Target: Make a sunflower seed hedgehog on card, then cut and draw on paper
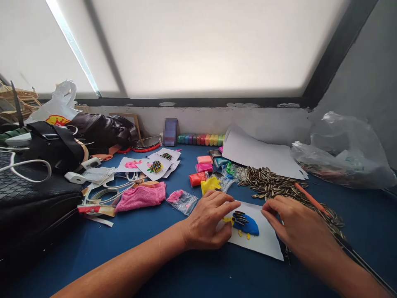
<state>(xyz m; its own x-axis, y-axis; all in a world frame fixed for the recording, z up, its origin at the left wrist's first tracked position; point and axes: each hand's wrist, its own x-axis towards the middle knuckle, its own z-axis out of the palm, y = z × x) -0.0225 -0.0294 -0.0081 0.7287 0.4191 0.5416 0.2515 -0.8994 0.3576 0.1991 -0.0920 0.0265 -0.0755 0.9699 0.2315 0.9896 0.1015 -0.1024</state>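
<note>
Tabletop: blue surface, spanning the lower frame.
Left hand: lower centre, over the left edge of the white sheet; thumb and index finger spread apart, grasping nothing visible.
Right hand: lower right, at the sheet's right side; thumb and index fingertips close together. Cannot tell whether they pinch anything.
Sheet position: lower frame, right of centre, flat, between the hands.
Blue clay shape: on the sheet; dark striped seeds lie on its left part, yellow clay adjoins its left end, and two small yellow pieces sit below.
Pink cloth: left of centre.
Seed pile: right of centre, extending behind the right hand; an orange stick lies on it.
Yellow lump: mid-frame, beside a red packet.
Decorated cards: left of centre, overlapping.
Paper stack: beyond the seed pile.
Coloured blocks: in a row along the wall, upper-middle frame.
Blind: top of frame, pale.
</note>
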